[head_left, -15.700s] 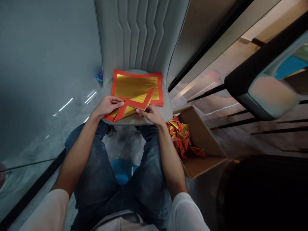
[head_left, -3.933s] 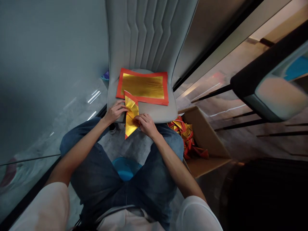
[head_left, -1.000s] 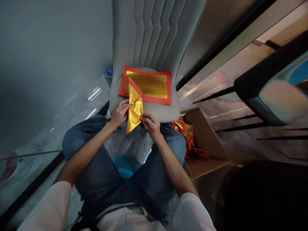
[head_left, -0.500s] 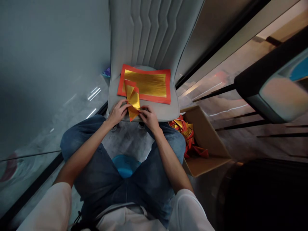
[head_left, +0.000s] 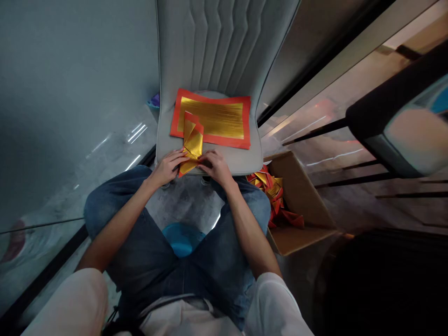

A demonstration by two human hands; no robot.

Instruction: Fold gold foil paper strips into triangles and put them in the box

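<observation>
A partly folded sheet of red and gold paper (head_left: 193, 140) lies at the front edge of the grey chair seat. My left hand (head_left: 168, 165) holds its left side, fingertips on the gold face. From the right, my right hand (head_left: 216, 165) pinches the paper's edge between thumb and fingers. The lower end of the folded piece points down and left over the seat's edge. Behind it, flat red sheets with a gold middle (head_left: 224, 119) rest on the seat, their near left part covered by the folded piece.
The grey chair (head_left: 241, 161) faces me. Right of my knee stands an open cardboard box (head_left: 308, 200) with several folded red and gold papers (head_left: 275, 196) inside. A blue round object (head_left: 184, 240) is on the floor between my legs. Another chair (head_left: 378, 135) is at the right.
The folded paper's lower tip has swung to the left, and its lower part now lies more slanted. Both hands stay on it, with my right hand slightly further left.
</observation>
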